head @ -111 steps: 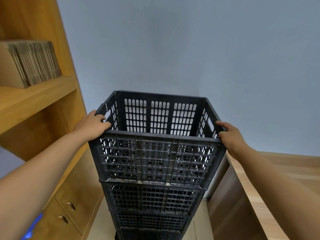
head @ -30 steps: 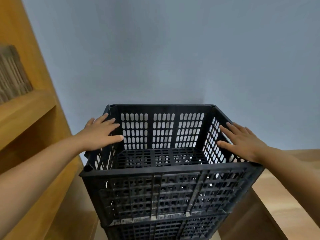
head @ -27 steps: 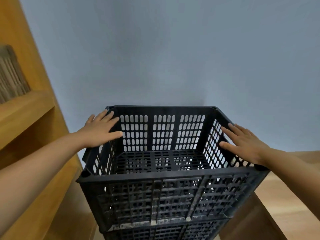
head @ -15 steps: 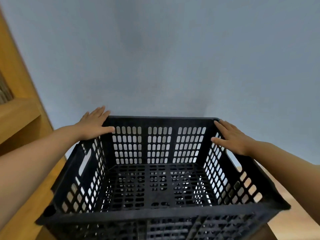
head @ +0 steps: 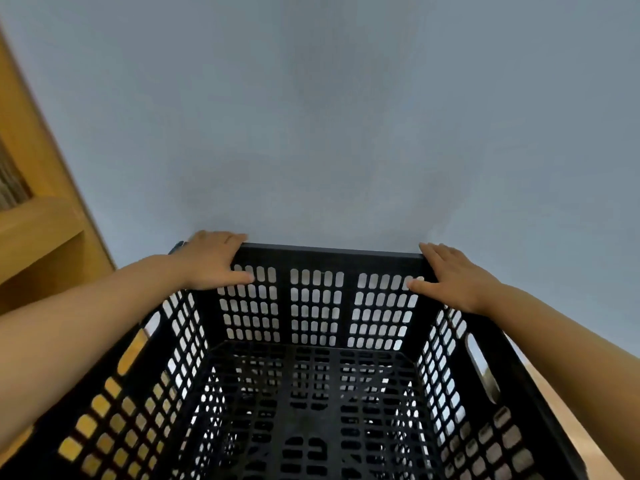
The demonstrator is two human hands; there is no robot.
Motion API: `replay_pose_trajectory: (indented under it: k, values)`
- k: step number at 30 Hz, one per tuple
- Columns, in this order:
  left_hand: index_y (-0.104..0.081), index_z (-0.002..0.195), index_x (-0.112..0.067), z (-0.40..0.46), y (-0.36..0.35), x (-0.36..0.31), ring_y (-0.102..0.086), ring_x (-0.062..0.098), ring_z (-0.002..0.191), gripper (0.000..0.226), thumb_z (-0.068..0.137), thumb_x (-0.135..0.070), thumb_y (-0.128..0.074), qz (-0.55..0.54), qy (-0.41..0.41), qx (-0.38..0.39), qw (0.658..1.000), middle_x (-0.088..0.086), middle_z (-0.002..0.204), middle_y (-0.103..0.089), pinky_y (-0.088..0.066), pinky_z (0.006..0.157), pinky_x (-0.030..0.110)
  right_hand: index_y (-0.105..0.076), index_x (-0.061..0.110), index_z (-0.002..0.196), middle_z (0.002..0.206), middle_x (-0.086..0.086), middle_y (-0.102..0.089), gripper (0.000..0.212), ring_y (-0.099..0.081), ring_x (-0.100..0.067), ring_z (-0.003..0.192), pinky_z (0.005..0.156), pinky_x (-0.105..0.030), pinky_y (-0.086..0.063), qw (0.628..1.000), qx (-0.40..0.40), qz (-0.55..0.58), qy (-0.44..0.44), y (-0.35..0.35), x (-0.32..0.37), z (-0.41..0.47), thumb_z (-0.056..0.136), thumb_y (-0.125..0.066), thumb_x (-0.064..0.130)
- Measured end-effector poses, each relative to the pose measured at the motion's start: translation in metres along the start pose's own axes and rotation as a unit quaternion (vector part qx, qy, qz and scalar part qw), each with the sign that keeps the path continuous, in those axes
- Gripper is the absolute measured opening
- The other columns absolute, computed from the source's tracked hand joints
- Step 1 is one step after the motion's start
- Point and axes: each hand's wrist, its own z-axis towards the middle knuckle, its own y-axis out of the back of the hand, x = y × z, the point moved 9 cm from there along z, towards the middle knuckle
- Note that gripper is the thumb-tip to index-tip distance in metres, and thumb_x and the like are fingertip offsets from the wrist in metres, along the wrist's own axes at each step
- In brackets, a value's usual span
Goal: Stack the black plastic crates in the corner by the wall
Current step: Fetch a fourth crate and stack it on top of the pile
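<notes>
The top black plastic crate fills the lower half of the head view, and I look down into its empty, perforated inside. Its far side stands close to the grey-blue wall. My left hand lies over the far left corner, fingers wrapped over the rim and thumb on the inner wall. My right hand holds the far right corner the same way. The crates beneath it are hidden by this one.
A wooden shelf unit stands close on the left, with cardboard at the frame's edge. A wooden surface shows low on the right, beyond the crate's side.
Both hands have slid from the crate's side rims forward to its far corners. The view has moved closer and higher, so I now look down into the crate.
</notes>
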Motion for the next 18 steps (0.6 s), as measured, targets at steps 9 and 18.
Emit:
replay_pose_trajectory:
  k: [9,18]
  values:
    - [-0.005,0.151,-0.016,0.048,0.012,-0.154,-0.012,0.024,0.145,0.093,0.082,-0.067,-0.042,0.029,-0.113,-0.063,0.991,0.007,0.159,-0.011,-0.008,0.118,0.050,-0.003,0.022,0.151,0.160,0.002,-0.006,0.087,-0.002,-0.018,0.146,0.116,-0.042,-0.016,1.000,-0.014,0.012,0.010,0.001,-0.003,0.002,0.085,-0.039,0.066]
    - [0.000,0.151,-0.017,0.043,0.011,-0.156,0.002,0.024,0.147,0.093,0.084,-0.061,-0.046,0.039,-0.090,-0.069,0.993,0.006,0.160,-0.003,-0.002,0.117,0.053,-0.010,0.023,0.151,0.159,0.001,-0.010,0.079,-0.006,-0.020,0.146,0.115,-0.044,-0.016,0.997,-0.030,0.076,0.008,0.004,-0.010,-0.001,0.088,-0.040,0.061]
